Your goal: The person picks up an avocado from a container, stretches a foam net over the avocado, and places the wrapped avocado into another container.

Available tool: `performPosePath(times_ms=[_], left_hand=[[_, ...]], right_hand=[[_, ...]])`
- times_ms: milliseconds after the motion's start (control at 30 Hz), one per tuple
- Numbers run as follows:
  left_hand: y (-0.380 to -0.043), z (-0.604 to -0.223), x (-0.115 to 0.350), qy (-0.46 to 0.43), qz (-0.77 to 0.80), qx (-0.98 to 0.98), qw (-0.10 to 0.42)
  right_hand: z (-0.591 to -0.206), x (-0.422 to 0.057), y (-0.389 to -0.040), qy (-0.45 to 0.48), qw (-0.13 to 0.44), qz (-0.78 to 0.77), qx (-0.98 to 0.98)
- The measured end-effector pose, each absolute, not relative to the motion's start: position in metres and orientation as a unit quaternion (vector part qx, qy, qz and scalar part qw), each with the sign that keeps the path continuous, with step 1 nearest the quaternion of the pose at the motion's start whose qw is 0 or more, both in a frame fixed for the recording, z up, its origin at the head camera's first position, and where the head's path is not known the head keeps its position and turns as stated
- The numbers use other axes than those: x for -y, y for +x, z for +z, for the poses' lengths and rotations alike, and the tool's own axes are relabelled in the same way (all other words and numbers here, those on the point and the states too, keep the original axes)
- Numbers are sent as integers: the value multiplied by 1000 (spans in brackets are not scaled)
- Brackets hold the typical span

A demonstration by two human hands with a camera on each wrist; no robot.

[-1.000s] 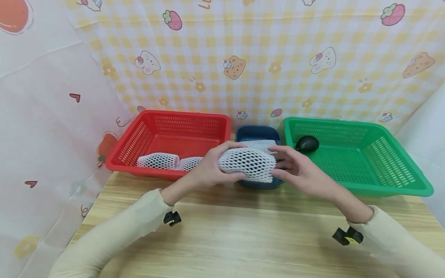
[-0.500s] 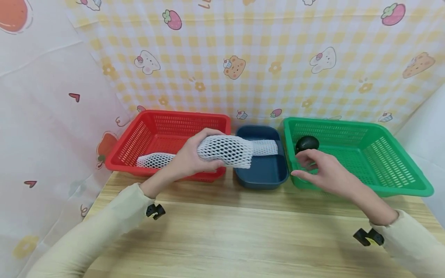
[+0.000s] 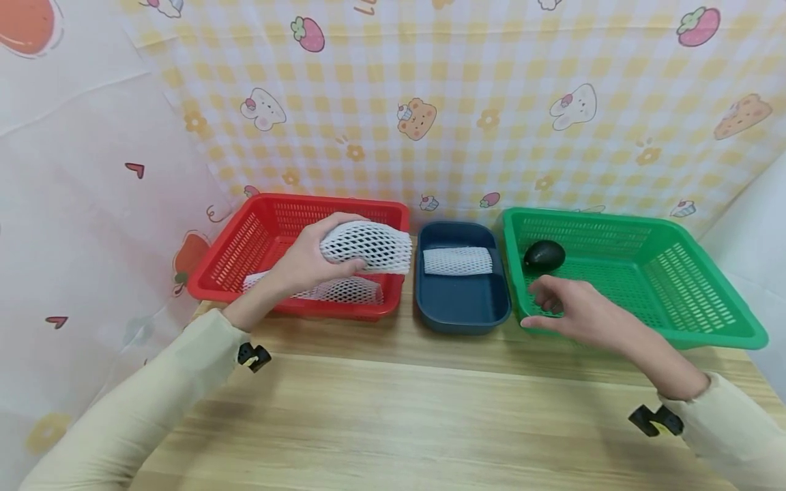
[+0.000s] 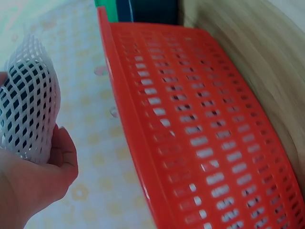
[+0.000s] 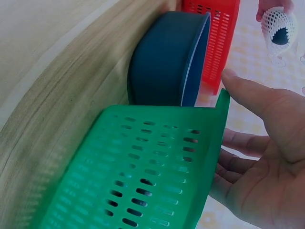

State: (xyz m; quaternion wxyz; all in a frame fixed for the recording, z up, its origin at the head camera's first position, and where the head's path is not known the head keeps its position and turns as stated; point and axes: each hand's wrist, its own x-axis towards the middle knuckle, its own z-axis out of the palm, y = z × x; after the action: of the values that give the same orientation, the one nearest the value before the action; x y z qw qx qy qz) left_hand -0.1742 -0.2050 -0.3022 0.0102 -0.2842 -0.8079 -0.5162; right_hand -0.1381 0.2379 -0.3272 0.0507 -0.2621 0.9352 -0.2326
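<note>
In the head view my left hand point(image 3: 307, 259) holds a dark avocado in a white foam net sleeve point(image 3: 368, 247) above the red basket point(image 3: 295, 217). Its thumb is on the near side of the sleeve; the dark fruit shows through the mesh in the left wrist view. White-netted things point(image 3: 353, 291) lie along the basket's near side, partly behind the left arm. My right hand point(image 3: 577, 307) is over the near left part of the green basket point(image 3: 724, 293), fingers loosely bent and holding nothing. A bare dark avocado point(image 3: 544, 256) lies in that basket.
Between the baskets stands a dark blue bin point(image 3: 463, 307) with a flat white foam net sleeve point(image 3: 457, 261) across it. All three containers stand at the back of a wooden table point(image 3: 417, 423), before a checked curtain point(image 3: 479, 88).
My left hand has carried the netted avocado leftward from over the blue bin to above the red basket. The right hand has left the sleeve and moved right to the green basket.
</note>
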Motion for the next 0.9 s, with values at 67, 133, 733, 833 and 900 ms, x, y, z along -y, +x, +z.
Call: performPosePath(times_ms=[67, 133, 733, 833, 900], left_hand=[[-177, -302, 208, -277, -512, 813, 2], [-180, -302, 211, -268, -506, 820, -4], [-203, -308, 233, -175, -443, 879, -12], [-206, -310, 235, -174, -438, 882, -8], [-208, -311, 236, -174, -435, 883, -7]], right_hand=[[-328, -238, -138, -265, 60, -230, -935], [-328, -238, -138, -270, 66, -229, -933], [-324, -238, -137, -310, 72, -202, -926], [-325, -239, -136, -313, 71, -199, -926], [-325, -240, -136, -314, 70, -198, -926]])
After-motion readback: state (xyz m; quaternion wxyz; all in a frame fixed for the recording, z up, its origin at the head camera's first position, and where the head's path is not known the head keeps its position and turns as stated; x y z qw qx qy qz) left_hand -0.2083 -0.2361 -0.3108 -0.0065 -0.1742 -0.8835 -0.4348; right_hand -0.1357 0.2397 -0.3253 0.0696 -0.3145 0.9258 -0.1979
